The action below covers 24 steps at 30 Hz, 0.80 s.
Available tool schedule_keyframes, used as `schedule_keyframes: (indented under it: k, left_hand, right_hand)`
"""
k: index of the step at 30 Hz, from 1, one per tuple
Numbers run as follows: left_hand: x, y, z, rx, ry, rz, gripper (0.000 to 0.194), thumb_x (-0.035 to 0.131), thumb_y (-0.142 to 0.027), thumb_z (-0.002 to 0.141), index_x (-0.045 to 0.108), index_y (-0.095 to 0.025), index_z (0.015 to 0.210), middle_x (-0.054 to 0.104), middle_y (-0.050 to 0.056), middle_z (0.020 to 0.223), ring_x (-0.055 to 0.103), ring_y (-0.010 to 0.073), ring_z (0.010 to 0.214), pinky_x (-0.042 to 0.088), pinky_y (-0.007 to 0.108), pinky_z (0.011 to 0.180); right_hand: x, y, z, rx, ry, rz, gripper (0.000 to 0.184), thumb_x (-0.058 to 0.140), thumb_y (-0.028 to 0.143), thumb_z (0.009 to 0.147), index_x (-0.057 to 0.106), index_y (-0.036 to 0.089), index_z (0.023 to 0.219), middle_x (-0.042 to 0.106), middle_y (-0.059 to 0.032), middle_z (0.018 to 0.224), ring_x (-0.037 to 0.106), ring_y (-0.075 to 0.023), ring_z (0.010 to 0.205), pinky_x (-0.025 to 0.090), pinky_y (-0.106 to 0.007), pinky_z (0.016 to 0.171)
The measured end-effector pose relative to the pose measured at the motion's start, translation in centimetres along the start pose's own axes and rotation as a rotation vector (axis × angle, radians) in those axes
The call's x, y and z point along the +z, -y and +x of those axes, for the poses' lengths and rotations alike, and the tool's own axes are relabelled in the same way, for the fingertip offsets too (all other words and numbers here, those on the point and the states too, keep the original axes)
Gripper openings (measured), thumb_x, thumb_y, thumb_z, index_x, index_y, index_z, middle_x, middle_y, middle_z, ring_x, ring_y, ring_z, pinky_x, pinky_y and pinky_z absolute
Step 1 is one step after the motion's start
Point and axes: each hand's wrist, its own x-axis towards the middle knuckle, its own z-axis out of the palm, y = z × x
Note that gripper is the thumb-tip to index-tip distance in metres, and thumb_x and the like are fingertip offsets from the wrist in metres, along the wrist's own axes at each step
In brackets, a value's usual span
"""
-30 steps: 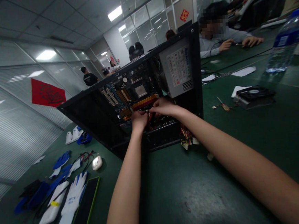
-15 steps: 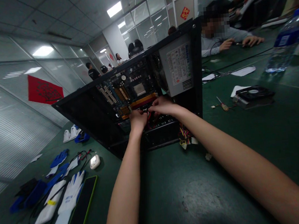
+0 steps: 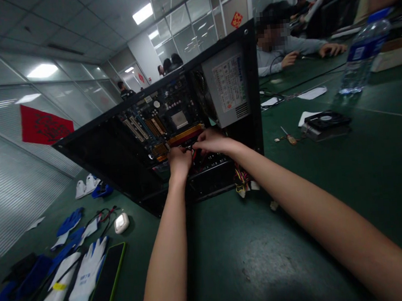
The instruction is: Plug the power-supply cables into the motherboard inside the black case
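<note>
The counter [image 3: 250, 244] lies open before the case's [image 3: 100, 154] lower edge. Inside, left hand [image 3: 180, 162] and right hand [image 3: 211, 141] nearly meet by red wires [image 3: 194, 155], fingers narrow; their hold I cannot tell. The power supply [image 3: 230, 85] crowds the right hand; cables [image 3: 241, 180] hang below.

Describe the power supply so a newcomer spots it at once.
Find the open black computer case on the green table. In its upper right corner, above the right hand, is the power supply, a grey box. Unlike the dark motherboard to its left, it bears a large white label.
</note>
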Motion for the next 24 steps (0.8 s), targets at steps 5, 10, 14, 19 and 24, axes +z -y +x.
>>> schedule_keyframes:
  k: [5, 10, 14, 19, 24]
  left_hand:
    - [0.19, 0.13, 0.14, 0.014, 0.002, -0.034, 0.023, 0.059, -0.019, 0.084, 0.08, -0.012, 0.089, 0.078, 0.013, 0.086, 0.072, 0.0219, 0.081, 0.047, 0.025, 0.068]
    - [-0.09, 0.09, 0.46, -0.06, 0.025, -0.106, 0.023, 0.062, -0.019, 0.084, 0.079, -0.01, 0.096, 0.078, 0.013, 0.09, 0.073, 0.0224, 0.083, 0.047, 0.024, 0.067]
    - [-0.55, -0.16, 0.38, -0.13, 0.041, -0.148, 0.022, 0.065, -0.019, 0.084, 0.079, -0.011, 0.099, 0.079, 0.011, 0.091, 0.072, 0.021, 0.085, 0.047, 0.022, 0.066]
    - [-0.59, -0.37, 0.0, -0.111, 0.025, -0.112, 0.018, 0.064, -0.018, 0.084, 0.08, -0.012, 0.087, 0.078, 0.01, 0.082, 0.072, 0.0211, 0.08, 0.045, 0.023, 0.064]
    - [-0.3, -0.16, -0.14, -0.103, 0.028, -0.128, 0.02, 0.06, -0.017, 0.085, 0.08, -0.013, 0.086, 0.078, 0.009, 0.08, 0.072, 0.0191, 0.077, 0.043, 0.021, 0.06]
  right_hand:
    - [-0.01, -0.11, 0.06, -0.017, 0.0, -0.031, 0.027, 0.069, 0.019, 0.083, 0.055, 0.017, 0.061, 0.057, 0.0008, 0.047, 0.058, -0.0105, 0.045, 0.038, -0.017, 0.044]
    - [0.01, -0.43, 0.22, -0.015, 0.014, -0.024, 0.027, 0.069, 0.021, 0.083, 0.054, 0.018, 0.061, 0.057, 0.0011, 0.047, 0.059, -0.0109, 0.046, 0.039, -0.017, 0.045]
    - [0.0, -0.57, 0.3, -0.023, 0.015, -0.022, 0.025, 0.069, 0.022, 0.084, 0.056, 0.017, 0.062, 0.058, 0.0005, 0.047, 0.061, -0.012, 0.048, 0.04, -0.017, 0.045]
    - [-0.08, 0.02, -0.01, 0.034, 0.001, -0.024, 0.024, 0.068, 0.019, 0.082, 0.057, 0.017, 0.062, 0.055, 0.002, 0.045, 0.058, -0.0109, 0.045, 0.038, -0.017, 0.042]
    - [0.0, 0.07, 0.03, 0.05, -0.036, -0.093, 0.026, 0.068, 0.02, 0.081, 0.056, 0.017, 0.059, 0.052, 0.0032, 0.042, 0.055, -0.0103, 0.042, 0.033, -0.018, 0.04]
